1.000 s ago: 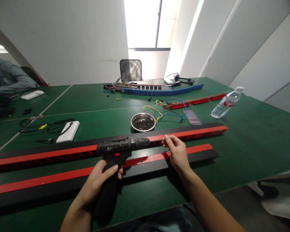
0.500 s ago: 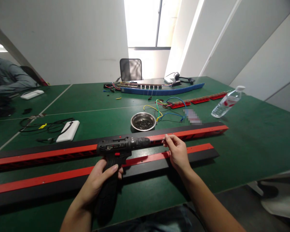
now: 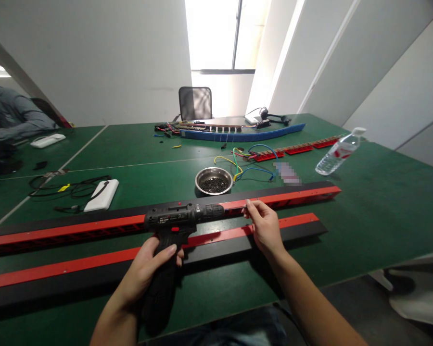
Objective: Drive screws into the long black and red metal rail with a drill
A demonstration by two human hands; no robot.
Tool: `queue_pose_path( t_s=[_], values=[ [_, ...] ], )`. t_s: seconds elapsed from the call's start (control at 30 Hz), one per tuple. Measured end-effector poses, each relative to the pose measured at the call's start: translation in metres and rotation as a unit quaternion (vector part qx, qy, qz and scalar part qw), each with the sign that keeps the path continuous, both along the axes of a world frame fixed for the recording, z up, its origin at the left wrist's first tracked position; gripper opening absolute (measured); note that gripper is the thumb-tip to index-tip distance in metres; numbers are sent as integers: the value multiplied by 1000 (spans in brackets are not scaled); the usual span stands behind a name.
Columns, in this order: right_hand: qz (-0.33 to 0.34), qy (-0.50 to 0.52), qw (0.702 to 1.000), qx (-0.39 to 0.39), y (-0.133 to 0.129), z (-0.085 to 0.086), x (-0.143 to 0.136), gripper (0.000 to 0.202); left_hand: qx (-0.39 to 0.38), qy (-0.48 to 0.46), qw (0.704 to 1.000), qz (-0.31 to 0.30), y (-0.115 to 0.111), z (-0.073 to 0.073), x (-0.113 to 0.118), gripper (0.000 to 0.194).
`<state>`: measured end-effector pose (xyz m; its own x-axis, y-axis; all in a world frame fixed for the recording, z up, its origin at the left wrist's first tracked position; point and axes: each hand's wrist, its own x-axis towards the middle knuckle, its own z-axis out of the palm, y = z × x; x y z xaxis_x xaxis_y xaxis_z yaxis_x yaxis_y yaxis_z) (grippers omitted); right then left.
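My left hand [image 3: 153,259] is wrapped around the grip of a black cordless drill [image 3: 171,218], which lies level with its chuck pointing right. A thin driver bit [image 3: 234,209] sticks out of the chuck. At the bit's far end, my right hand [image 3: 263,223] pinches with thumb and fingertips; the tiny thing there is too small to name. Beneath and behind the drill run two long red-and-black bars, a near bar [image 3: 216,251] and a far bar [image 3: 296,198]. Just beyond the drill stands a metal bowl [image 3: 198,185] with many small black pieces, seemingly screws.
A water bottle [image 3: 337,154] stands at the right. Farther back lie coloured wires [image 3: 254,169], red strips [image 3: 298,149] and a blue curved strip [image 3: 238,137]. To the left are a white power bank [image 3: 101,196] and a black cable [image 3: 77,185]. Another person's sleeve [image 3: 21,117] shows far left.
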<state>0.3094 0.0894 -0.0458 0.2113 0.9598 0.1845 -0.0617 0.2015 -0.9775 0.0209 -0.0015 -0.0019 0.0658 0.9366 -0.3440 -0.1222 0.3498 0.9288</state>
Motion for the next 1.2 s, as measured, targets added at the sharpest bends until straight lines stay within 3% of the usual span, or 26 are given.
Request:
queue_pose_path(
  t_s=[1.2],
  values=[
    [10,14,1000,7,1,-1,1,30,-5,8,1000,-2,0,0,0,34]
  ],
)
